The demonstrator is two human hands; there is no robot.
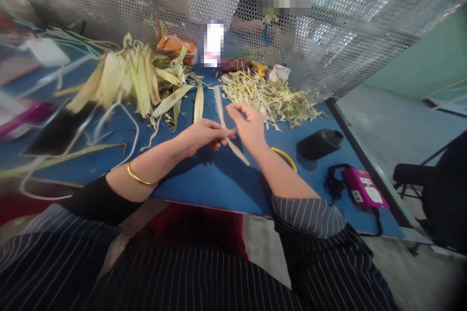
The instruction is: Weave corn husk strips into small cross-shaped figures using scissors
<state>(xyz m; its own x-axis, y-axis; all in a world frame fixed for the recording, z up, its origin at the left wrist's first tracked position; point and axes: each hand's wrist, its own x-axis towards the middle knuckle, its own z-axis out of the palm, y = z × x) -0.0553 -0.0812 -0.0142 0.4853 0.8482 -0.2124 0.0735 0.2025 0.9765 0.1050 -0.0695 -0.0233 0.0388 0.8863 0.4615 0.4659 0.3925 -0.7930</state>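
A narrow pale corn husk strip (220, 107) runs upright and slightly slanted above the blue table, its lower end pointing toward me on the right. Between thumb and fingers, my left hand (204, 137) pinches this strip near its middle. My right hand (251, 127) is right beside it, fingers curled and thumb tip close to the fingertips; anything in that pinch is too small to make out. Beyond the hands, one loose husk leaf (199, 102) lies flat. Farther left is a heap of whole corn husks (136, 75), and behind my right hand spreads a pile of shredded husk (262, 95).
A perforated metal screen (219, 5) closes off the table's back. On the right are a black cylinder (320, 144), a yellow ring (286, 158) and a magenta box (365, 187). White cable (136, 131) and a dark flat device (58, 131) lie left. A lit phone (213, 43) stands behind.
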